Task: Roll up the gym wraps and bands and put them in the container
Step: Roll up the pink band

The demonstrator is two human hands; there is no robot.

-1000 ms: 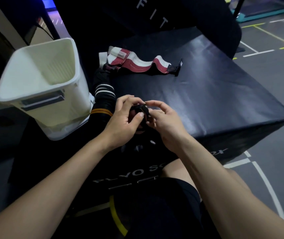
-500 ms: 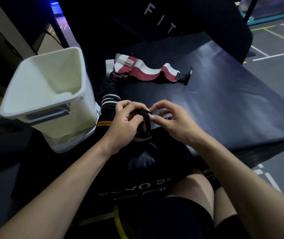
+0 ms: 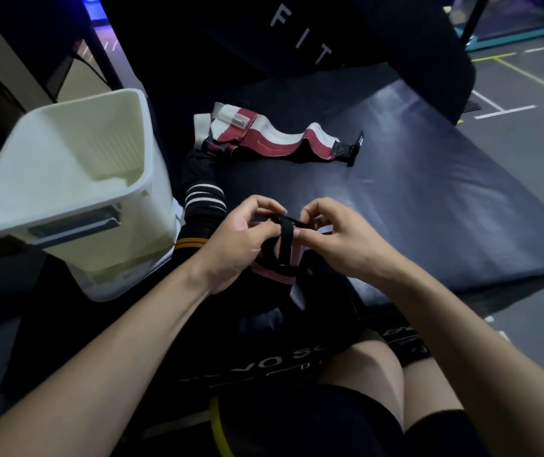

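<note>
Rolled black-and-pink wrap (image 3: 280, 255) between both hands, left hand (image 3: 240, 239) gripping it, right hand (image 3: 333, 239) pinching its strap

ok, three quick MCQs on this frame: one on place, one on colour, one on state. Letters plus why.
1. The white container sits: A) to the person's left B) on the far right C) on the lap
2. The unrolled wrap lying on the black plyo box is: A) blue and yellow B) red and white C) all green
3. The black-and-pink wrap is: A) in the container B) held by both hands C) on the floor

A: it stands left of the left hand.
B: red and white stripes show.
B: left hand and right hand grip it.
</note>
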